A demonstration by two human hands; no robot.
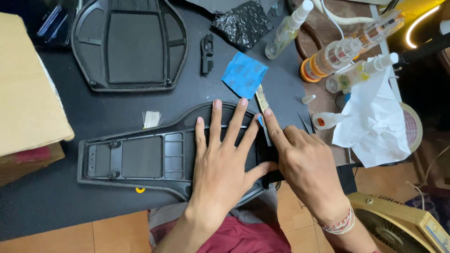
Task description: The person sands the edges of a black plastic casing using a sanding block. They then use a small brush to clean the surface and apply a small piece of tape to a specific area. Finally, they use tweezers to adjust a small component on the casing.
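left hand (220, 161) lay flat, fingers spread, on stiff black panel (164, 154); right hand (302, 164), at three o'clock, pinched a thin file (263, 112).

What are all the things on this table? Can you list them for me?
Long plastic panel: 1, black, table front, under the hands.
Wide plastic panel: 1, black, table back.
Small plastic clip: 1, black, beside the wide panel.
Sandpaper square: 1, blue, table middle.
Crumpled bag: 1, black, table back.
Spray bottles: 3, clear, right back.
Cloth: 1, white, right.
Tape roll: 1, pale, under the cloth.
Cardboard box: 1, tan, left.
Fan: 1, cream, bottom right.
Left hand: flat on the long panel.
Right hand: holding a thin tool against the panel edge.
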